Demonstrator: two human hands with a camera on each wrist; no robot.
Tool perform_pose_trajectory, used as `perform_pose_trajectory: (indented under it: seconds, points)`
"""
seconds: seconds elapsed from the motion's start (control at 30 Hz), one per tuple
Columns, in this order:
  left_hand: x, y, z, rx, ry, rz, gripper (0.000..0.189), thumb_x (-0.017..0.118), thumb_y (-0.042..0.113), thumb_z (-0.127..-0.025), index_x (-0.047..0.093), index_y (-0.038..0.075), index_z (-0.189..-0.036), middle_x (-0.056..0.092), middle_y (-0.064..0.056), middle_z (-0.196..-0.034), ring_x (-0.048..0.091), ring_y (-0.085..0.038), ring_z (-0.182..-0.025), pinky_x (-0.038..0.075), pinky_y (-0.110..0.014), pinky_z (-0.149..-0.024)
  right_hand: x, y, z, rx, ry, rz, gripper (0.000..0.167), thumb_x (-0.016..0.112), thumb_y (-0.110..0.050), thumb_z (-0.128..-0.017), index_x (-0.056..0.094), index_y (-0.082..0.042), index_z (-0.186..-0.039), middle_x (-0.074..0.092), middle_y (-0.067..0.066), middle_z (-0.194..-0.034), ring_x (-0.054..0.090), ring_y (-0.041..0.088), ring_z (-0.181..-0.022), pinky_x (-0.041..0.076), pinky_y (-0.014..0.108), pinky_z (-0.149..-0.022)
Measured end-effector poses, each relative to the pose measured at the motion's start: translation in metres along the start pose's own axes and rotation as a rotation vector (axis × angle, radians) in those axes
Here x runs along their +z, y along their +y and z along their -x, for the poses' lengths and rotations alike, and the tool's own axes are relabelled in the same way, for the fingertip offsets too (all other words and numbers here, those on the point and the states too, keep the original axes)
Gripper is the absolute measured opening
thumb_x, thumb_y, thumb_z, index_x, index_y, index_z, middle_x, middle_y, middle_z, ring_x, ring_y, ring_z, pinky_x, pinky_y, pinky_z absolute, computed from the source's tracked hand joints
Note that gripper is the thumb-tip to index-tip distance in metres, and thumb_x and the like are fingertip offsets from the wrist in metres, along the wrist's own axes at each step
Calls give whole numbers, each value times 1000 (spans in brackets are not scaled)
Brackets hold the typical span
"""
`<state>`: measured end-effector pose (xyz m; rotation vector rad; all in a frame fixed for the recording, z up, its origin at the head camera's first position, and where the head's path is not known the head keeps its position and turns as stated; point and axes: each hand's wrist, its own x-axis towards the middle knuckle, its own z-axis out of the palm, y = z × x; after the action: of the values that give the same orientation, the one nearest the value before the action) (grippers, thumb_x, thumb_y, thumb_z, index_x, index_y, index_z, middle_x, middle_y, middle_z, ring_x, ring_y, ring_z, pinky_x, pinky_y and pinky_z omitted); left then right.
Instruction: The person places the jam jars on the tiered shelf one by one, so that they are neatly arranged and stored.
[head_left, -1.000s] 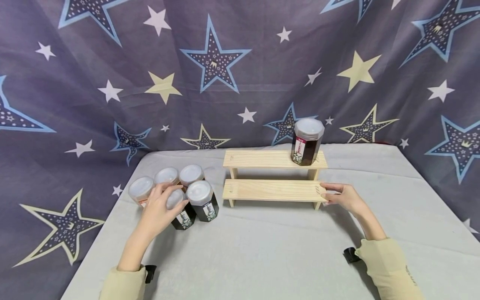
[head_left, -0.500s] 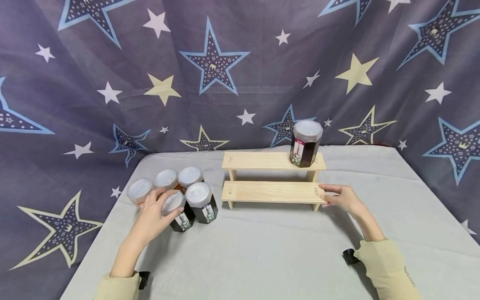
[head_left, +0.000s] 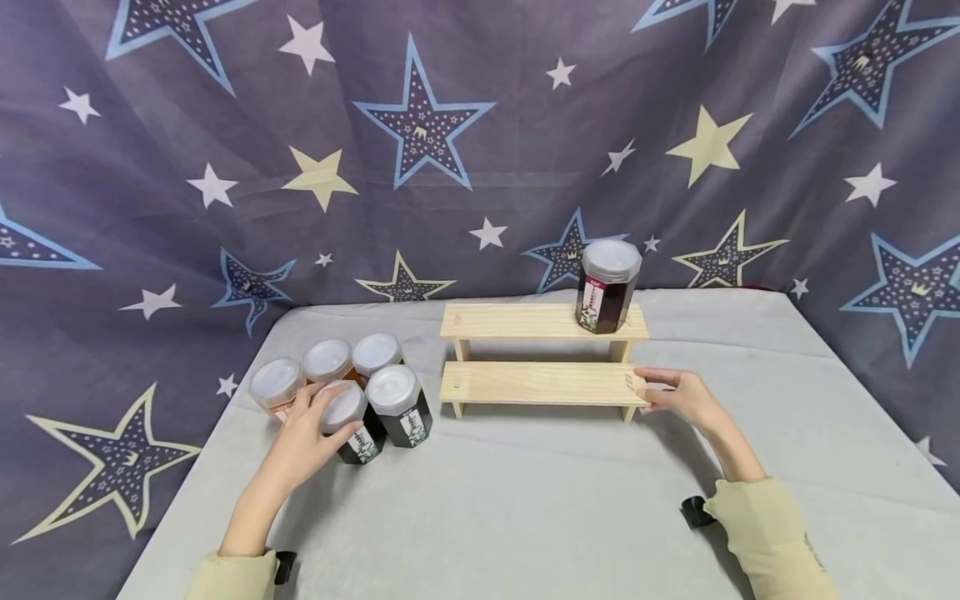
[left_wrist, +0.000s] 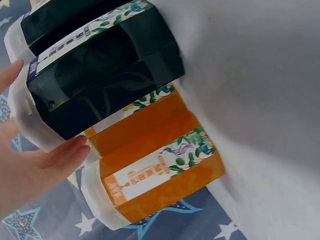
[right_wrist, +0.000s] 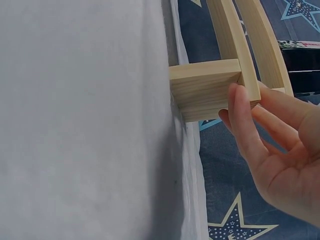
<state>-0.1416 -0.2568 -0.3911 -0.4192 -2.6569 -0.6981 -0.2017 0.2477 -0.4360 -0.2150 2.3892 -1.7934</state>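
Observation:
My left hand (head_left: 298, 437) grips a dark hexagonal jar (left_wrist: 107, 75) by its white lid, fingers on one side and thumb on the other. In the head view that jar stands at the front of a cluster on the left. Beside it is a second dark jar (head_left: 408, 421). An orange jar (left_wrist: 160, 172) shows just past the fingers in the left wrist view. My right hand (head_left: 686, 398) pinches the right end of the lower board of a two-tier wooden shelf (head_left: 536, 383). On the upper board's right end stands a dark jar with a red-topped label (head_left: 606, 292).
Two more white-lidded jars, one with its lid (head_left: 327, 358) at the back middle and one with its lid (head_left: 377, 353) beside it, complete the cluster. A white cloth (head_left: 525, 508) covers the table. A star-patterned curtain (head_left: 480, 158) hangs close behind.
My left hand has settled lower onto the front dark jar, its fingers drawing in around the lid. The right hand keeps its hold on the shelf end. The view has shifted slightly.

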Motion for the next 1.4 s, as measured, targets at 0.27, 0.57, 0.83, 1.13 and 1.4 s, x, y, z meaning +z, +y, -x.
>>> perform_pose_trajectory:
  seconds: [0.27,0.57,0.83,1.13,1.4]
  points:
    - [5,-6,1,-44,9,61,53,74,14,-70,51,9,-117,43,-24,-108,42,-34,-100,37,-53,-76,-1,-3,2,-8,5,-20,44,56,3,-82,41,19,-120,42,37,-118,64,13,-66,51,36,-68]
    - [11,-12,4,-67,19,118,59,77,13,-65,52,11,-119,46,-22,-107,44,-31,-99,36,-49,-75,-2,-1,4,-2,-3,-16,46,57,1,-82,39,18,-121,44,37,-117,64,17,-67,51,33,-67]
    - [14,-16,1,-83,119,129,59,82,13,-55,60,10,-110,51,-14,-95,46,-22,-88,33,-43,-73,-5,7,2,-113,-35,-91,47,64,-9,-79,49,13,-117,58,26,-106,64,17,-65,52,31,-62]
    - [16,-12,8,-162,147,101,60,83,17,-53,60,12,-109,48,-10,-93,46,-23,-87,30,-41,-73,2,3,2,2,-13,-36,46,57,3,-82,39,20,-120,43,38,-116,64,12,-67,51,35,-68]
    - [9,-7,6,-229,261,125,61,83,15,-52,60,12,-108,48,-10,-95,48,-31,-91,34,-46,-77,-1,3,-1,-14,-3,-34,45,56,3,-82,40,20,-120,44,38,-115,64,14,-67,51,34,-67]
